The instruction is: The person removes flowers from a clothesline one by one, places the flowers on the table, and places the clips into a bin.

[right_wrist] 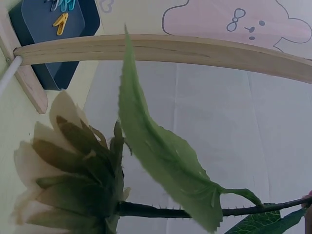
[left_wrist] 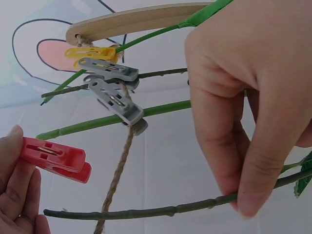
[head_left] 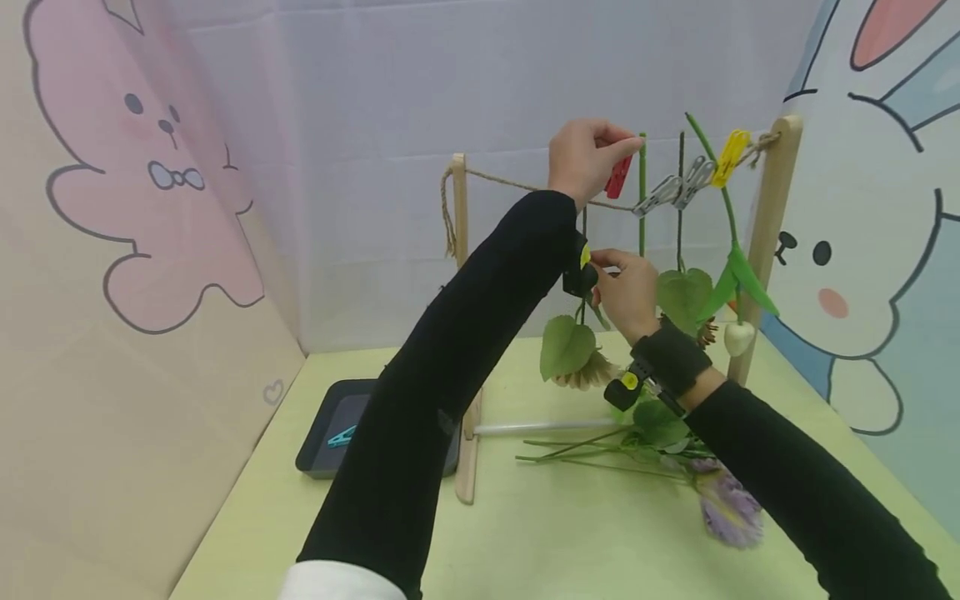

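Note:
My left hand [head_left: 588, 158] pinches a red clothespin [left_wrist: 56, 157] by its handle end, just above the rope [head_left: 510, 180]. Lower down, my right hand [head_left: 628, 290] pinches the dark stem [left_wrist: 161, 210] of an upside-down artificial flower between thumb and finger. That stem crosses the rope in the left wrist view, and the clothespin is apart from both. The flower's pale beige head [right_wrist: 73, 185] and a green leaf [right_wrist: 161, 156] hang below the right hand. Two grey clothespins [left_wrist: 117, 101] and a yellow clothespin [head_left: 730, 158] clip other stems to the rope.
The rope runs between two wooden posts [head_left: 765, 242], joined low by a white rod [head_left: 547, 427]. A dark tray [head_left: 322, 454] with several clothespins stands left of the rack. More flowers, including a purple one [head_left: 731, 508], lie on the table under the rope.

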`<act>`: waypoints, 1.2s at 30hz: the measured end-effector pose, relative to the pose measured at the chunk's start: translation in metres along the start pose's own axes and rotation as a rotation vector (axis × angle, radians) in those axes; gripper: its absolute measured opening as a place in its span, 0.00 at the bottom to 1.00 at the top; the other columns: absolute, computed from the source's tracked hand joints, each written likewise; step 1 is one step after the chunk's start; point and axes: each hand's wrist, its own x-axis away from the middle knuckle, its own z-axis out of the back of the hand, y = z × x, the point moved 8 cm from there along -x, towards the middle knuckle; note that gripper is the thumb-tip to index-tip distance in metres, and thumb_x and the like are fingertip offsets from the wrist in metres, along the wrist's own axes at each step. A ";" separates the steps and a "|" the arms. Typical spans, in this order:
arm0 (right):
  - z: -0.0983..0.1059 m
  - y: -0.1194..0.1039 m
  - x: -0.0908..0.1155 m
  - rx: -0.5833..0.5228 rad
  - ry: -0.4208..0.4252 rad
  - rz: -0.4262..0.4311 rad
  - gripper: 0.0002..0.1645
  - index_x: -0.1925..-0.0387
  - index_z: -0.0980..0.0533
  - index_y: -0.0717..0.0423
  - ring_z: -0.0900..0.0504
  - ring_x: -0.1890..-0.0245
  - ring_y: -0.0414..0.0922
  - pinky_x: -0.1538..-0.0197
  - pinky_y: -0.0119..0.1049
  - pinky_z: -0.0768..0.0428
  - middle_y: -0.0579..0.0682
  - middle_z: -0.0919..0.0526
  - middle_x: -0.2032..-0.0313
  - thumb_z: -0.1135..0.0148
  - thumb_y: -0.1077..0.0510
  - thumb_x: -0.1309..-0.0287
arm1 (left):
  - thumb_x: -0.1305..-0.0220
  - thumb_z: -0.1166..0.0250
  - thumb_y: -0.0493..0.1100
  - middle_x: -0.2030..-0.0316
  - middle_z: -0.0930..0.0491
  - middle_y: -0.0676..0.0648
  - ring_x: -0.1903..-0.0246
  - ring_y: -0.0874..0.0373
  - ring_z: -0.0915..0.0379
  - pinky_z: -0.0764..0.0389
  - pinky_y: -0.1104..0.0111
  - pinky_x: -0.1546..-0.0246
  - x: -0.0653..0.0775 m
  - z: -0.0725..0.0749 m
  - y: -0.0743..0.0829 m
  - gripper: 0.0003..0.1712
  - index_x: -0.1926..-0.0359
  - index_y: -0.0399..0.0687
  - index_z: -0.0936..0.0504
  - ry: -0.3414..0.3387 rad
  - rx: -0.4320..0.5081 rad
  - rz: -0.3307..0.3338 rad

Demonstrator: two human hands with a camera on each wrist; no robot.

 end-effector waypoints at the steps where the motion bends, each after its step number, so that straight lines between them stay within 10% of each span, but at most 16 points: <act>1: 0.000 -0.001 0.001 0.010 -0.006 0.011 0.13 0.55 0.22 0.66 0.32 0.92 0.34 0.86 0.27 0.39 0.61 0.18 0.69 0.46 0.63 0.38 | 0.37 0.42 0.48 0.57 0.19 0.48 0.56 0.61 0.27 0.31 0.85 0.55 0.000 0.002 0.001 0.15 0.54 0.46 0.19 0.003 0.010 0.015; 8: 0.004 -0.015 0.005 0.069 -0.069 0.127 0.14 0.58 0.20 0.65 0.34 0.92 0.31 0.85 0.26 0.37 0.62 0.18 0.69 0.42 0.59 0.40 | 0.61 0.37 0.70 0.62 0.22 0.66 0.59 0.73 0.29 0.24 0.69 0.59 -0.176 -0.074 -0.139 0.22 0.61 0.76 0.22 0.014 0.082 0.011; 9: 0.005 -0.018 0.006 0.092 -0.076 0.155 0.13 0.59 0.19 0.65 0.34 0.91 0.32 0.85 0.26 0.36 0.63 0.18 0.67 0.41 0.58 0.40 | 0.62 0.37 0.70 0.62 0.22 0.66 0.59 0.73 0.29 0.24 0.70 0.58 -0.176 -0.071 -0.138 0.23 0.60 0.75 0.22 0.010 0.080 0.006; 11: 0.007 -0.025 0.009 0.177 -0.084 0.233 0.13 0.62 0.18 0.64 0.32 0.89 0.35 0.83 0.26 0.36 0.63 0.17 0.65 0.39 0.58 0.42 | 0.63 0.35 0.70 0.62 0.22 0.66 0.59 0.74 0.29 0.25 0.73 0.53 -0.157 -0.058 -0.121 0.25 0.60 0.73 0.22 -0.014 0.102 -0.019; 17: 0.000 -0.039 0.025 0.422 -0.224 0.487 0.06 0.69 0.17 0.61 0.25 0.79 0.45 0.76 0.33 0.30 0.56 0.17 0.72 0.36 0.61 0.47 | 0.53 0.32 0.59 0.57 0.21 0.56 0.57 0.68 0.28 0.28 0.83 0.53 -0.017 0.026 -0.007 0.25 0.54 0.56 0.21 -0.036 0.075 -0.074; 20: -0.006 -0.037 0.036 0.503 -0.345 0.575 0.04 0.70 0.17 0.59 0.23 0.77 0.46 0.75 0.36 0.27 0.53 0.18 0.74 0.36 0.63 0.47 | 0.46 0.33 0.49 0.52 0.22 0.50 0.53 0.63 0.28 0.27 0.83 0.55 0.023 0.052 0.019 0.23 0.50 0.47 0.23 -0.028 0.013 -0.045; 36: -0.031 0.034 0.093 0.890 -0.576 0.808 0.05 0.78 0.24 0.54 0.37 0.86 0.37 0.83 0.27 0.40 0.47 0.31 0.81 0.35 0.62 0.50 | 0.49 0.29 0.43 0.58 0.19 0.45 0.55 0.57 0.26 0.28 0.68 0.48 0.108 0.105 -0.010 0.18 0.57 0.41 0.20 -0.102 -0.171 -0.202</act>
